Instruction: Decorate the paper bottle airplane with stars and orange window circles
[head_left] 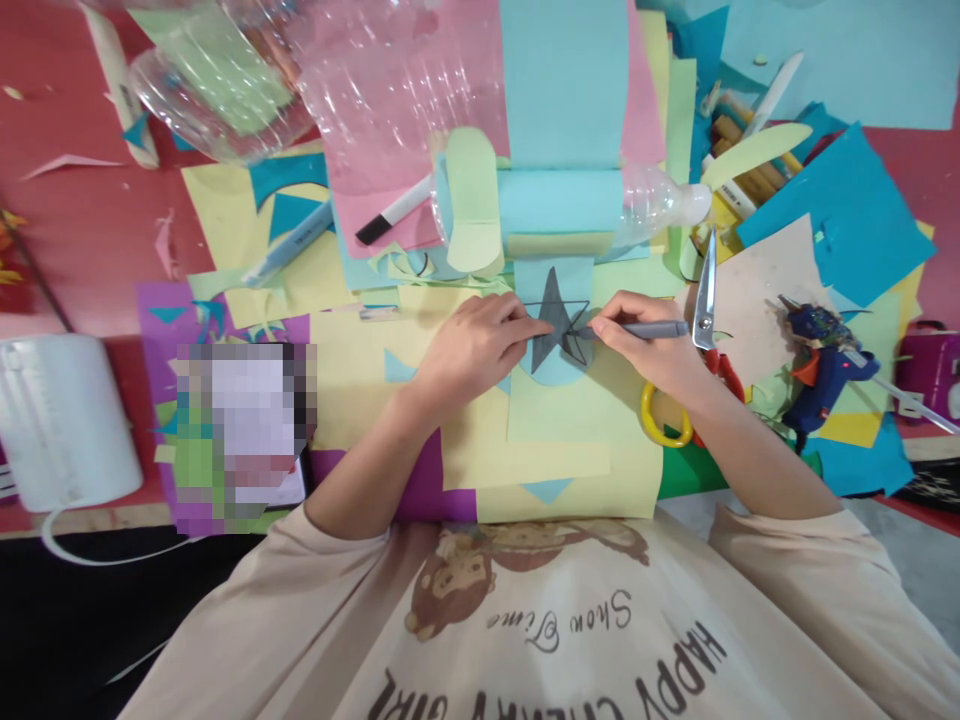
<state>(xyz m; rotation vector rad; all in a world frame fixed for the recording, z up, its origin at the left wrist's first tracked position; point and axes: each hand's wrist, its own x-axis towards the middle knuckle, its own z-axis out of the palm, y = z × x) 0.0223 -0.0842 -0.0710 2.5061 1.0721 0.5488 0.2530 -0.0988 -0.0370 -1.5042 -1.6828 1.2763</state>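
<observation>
A dark grey star [553,310], partly filled in and partly just outlined, shows on a light blue paper flap [551,375] with a rounded end. My right hand [637,340] is closed around a grey marker [654,329], its tip at the star's right-hand points. From the left, my left hand [480,345] rests on the paper, index finger stretched onto the star and the other fingers loosely bent. Just beyond, a clear plastic bottle [660,205] wrapped in light blue paper lies on its side, with a pale green rounded strip [472,200] across its left end.
Scissors [705,300] with red and yellow handles lie by my right forearm. Further right is a blue glue gun [825,390]. A white-capped marker [394,212] and a blue marker [289,243] lie left of the bottle. A phone [259,420] and a white case [64,420] sit at left.
</observation>
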